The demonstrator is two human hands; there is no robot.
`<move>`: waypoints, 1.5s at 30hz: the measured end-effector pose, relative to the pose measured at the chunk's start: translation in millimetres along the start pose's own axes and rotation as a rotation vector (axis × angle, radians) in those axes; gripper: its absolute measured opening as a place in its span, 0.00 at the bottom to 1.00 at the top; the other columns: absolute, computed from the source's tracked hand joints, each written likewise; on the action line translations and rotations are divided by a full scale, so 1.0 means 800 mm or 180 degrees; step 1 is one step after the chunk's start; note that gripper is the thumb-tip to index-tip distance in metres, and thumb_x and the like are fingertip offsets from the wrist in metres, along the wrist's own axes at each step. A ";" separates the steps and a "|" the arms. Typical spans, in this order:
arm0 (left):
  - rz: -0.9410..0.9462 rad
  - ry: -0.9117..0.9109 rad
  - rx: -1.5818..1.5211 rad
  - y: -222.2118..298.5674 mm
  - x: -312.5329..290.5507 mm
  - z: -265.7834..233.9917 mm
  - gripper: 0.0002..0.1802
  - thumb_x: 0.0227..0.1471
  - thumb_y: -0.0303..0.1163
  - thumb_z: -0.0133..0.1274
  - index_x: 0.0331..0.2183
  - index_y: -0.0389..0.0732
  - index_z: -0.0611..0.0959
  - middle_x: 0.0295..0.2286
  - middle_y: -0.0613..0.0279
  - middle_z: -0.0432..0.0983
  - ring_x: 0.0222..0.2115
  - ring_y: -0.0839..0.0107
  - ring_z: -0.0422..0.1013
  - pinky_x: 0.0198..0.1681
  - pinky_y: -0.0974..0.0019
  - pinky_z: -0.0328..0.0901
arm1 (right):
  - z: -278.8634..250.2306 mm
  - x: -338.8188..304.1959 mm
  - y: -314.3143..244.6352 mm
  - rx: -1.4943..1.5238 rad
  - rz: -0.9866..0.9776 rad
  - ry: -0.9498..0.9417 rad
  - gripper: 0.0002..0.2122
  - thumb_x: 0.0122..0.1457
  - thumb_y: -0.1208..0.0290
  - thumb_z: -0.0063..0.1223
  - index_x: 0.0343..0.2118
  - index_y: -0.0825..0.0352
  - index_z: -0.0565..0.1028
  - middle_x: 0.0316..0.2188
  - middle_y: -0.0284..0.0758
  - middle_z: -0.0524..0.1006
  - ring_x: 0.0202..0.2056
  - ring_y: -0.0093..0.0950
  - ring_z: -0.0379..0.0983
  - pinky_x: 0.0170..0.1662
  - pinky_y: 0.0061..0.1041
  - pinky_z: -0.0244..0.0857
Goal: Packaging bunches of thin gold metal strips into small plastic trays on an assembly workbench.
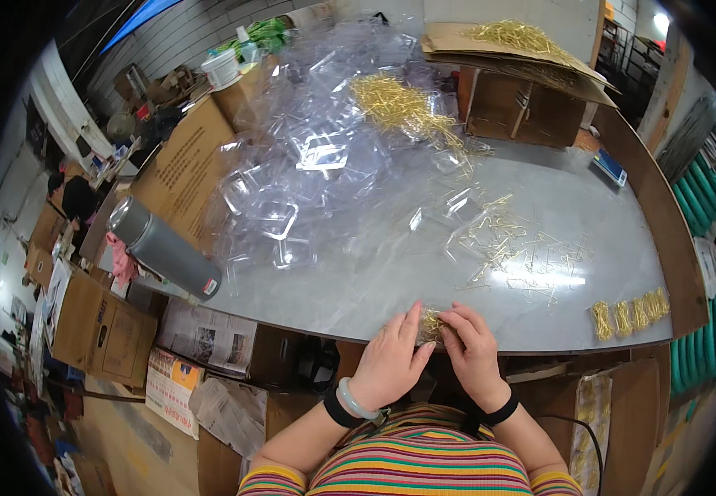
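Here at the table's (333, 293) six o'clock edge, the right hand (474, 345) pinches a bunch of gold hooks (431, 325); the left hand (388, 357) flanks it, its grip impossible to tell. Loose hooks (500, 241) scatter at one o'clock, neat bundles (622, 318) line up at three, clear plastic boxes (279, 219) heap at eleven!

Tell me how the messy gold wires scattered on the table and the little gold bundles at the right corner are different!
The scattered gold wires point every which way, while the gold bundles line up in a row. The scattered wires spread loosely over a wide patch; the bundles are bunched tightly together. The scattered wires lie farther back than the bundles, which sit near the front edge. Both are gold-coloured and rest on the grey table.
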State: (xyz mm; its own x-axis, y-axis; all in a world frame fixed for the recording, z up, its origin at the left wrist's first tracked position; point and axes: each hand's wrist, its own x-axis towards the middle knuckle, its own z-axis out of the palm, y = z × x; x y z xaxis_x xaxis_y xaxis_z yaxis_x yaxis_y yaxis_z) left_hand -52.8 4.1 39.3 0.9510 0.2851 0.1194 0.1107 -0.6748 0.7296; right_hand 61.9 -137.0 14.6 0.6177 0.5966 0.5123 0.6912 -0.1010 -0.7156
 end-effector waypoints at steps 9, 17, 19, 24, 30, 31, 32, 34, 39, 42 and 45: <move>0.0334 0.0364 0.1555 -0.023 0.001 0.037 0.37 0.63 0.43 0.46 0.65 0.30 0.59 0.66 0.45 0.50 0.67 0.42 0.44 0.67 0.39 0.38 | -0.009 0.010 0.005 -0.0640 -0.0343 -0.0296 0.19 0.57 0.84 0.53 0.52 0.68 0.72 0.51 0.43 0.73 0.56 0.48 0.69 0.61 0.42 0.62; 0.0410 0.0605 0.0965 -0.013 0.003 0.036 0.35 0.60 0.36 0.51 0.63 0.30 0.62 0.64 0.43 0.53 0.67 0.42 0.46 0.67 0.36 0.39 | -0.044 0.014 0.015 0.0266 -0.0045 -0.0387 0.30 0.51 0.81 0.59 0.60 0.68 0.66 0.57 0.46 0.69 0.61 0.50 0.64 0.66 0.42 0.55; 0.0711 0.0605 0.0725 -0.016 0.011 0.031 0.35 0.58 0.34 0.52 0.62 0.30 0.62 0.63 0.42 0.54 0.66 0.43 0.47 0.67 0.37 0.41 | -0.046 0.002 0.017 -0.0125 -0.0011 -0.0294 0.31 0.50 0.80 0.60 0.60 0.69 0.65 0.57 0.46 0.70 0.60 0.49 0.64 0.65 0.42 0.56; 0.1075 0.0367 0.0816 -0.026 0.026 0.042 0.34 0.57 0.32 0.52 0.61 0.30 0.63 0.62 0.41 0.57 0.65 0.42 0.51 0.67 0.41 0.46 | -0.031 -0.027 0.023 -0.1238 -0.0431 -0.0247 0.33 0.51 0.76 0.63 0.61 0.70 0.64 0.56 0.45 0.72 0.60 0.47 0.65 0.65 0.48 0.55; 0.1058 0.0445 0.0904 -0.025 0.025 0.046 0.32 0.57 0.32 0.51 0.61 0.31 0.65 0.61 0.41 0.59 0.63 0.41 0.54 0.66 0.41 0.48 | -0.029 -0.023 -0.009 -0.0672 0.0075 -0.0260 0.29 0.53 0.78 0.60 0.60 0.70 0.65 0.58 0.49 0.68 0.57 0.48 0.67 0.62 0.50 0.56; 0.1065 0.0459 0.0883 -0.023 0.025 0.046 0.32 0.57 0.32 0.51 0.60 0.31 0.66 0.60 0.41 0.59 0.63 0.41 0.55 0.66 0.41 0.48 | -0.031 -0.024 -0.004 -0.0480 0.0241 -0.0021 0.29 0.53 0.78 0.60 0.59 0.69 0.65 0.56 0.49 0.69 0.55 0.48 0.68 0.60 0.50 0.58; 0.1070 0.0473 0.0862 -0.023 0.025 0.046 0.32 0.57 0.32 0.51 0.60 0.32 0.66 0.60 0.41 0.59 0.62 0.41 0.55 0.66 0.41 0.49 | -0.032 -0.024 0.001 -0.0287 0.0404 0.0217 0.28 0.53 0.79 0.60 0.59 0.69 0.66 0.54 0.48 0.71 0.54 0.48 0.69 0.59 0.50 0.59; 0.1111 0.0504 0.0899 -0.023 0.025 0.047 0.31 0.57 0.32 0.52 0.60 0.32 0.67 0.59 0.42 0.60 0.61 0.41 0.56 0.65 0.40 0.49 | -0.033 -0.018 0.009 -0.0727 0.0075 0.0183 0.23 0.52 0.80 0.60 0.53 0.67 0.72 0.43 0.44 0.75 0.48 0.44 0.71 0.54 0.45 0.64; 0.1139 0.0532 0.0998 -0.025 0.024 0.048 0.31 0.55 0.31 0.54 0.59 0.34 0.68 0.56 0.43 0.62 0.60 0.40 0.57 0.65 0.41 0.51 | -0.027 -0.004 0.005 -0.1262 -0.0604 -0.0090 0.18 0.50 0.80 0.61 0.46 0.65 0.77 0.39 0.39 0.76 0.45 0.39 0.72 0.50 0.40 0.66; 0.1093 0.0636 0.0743 -0.032 0.021 0.051 0.37 0.52 0.30 0.58 0.61 0.36 0.64 0.55 0.43 0.64 0.60 0.40 0.59 0.63 0.40 0.54 | -0.019 -0.009 0.004 -0.0772 -0.0285 0.0259 0.18 0.49 0.80 0.63 0.45 0.67 0.77 0.40 0.41 0.76 0.44 0.41 0.73 0.49 0.40 0.66; 0.1160 0.0824 0.0205 -0.041 0.021 0.056 0.43 0.47 0.28 0.64 0.62 0.38 0.62 0.56 0.41 0.63 0.58 0.40 0.62 0.62 0.40 0.57 | -0.016 0.000 -0.005 -0.0674 0.0044 0.0355 0.18 0.48 0.75 0.65 0.44 0.66 0.77 0.44 0.42 0.74 0.47 0.43 0.70 0.50 0.40 0.65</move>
State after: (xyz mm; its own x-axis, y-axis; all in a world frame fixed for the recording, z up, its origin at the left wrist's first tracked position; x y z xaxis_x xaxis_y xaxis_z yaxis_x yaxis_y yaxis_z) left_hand -28.0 0.7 -12.7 0.8287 0.1762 0.5313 -0.1925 -0.8015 0.5662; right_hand 63.6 -146.4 23.7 0.6570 0.5037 0.5609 0.7385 -0.2803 -0.6133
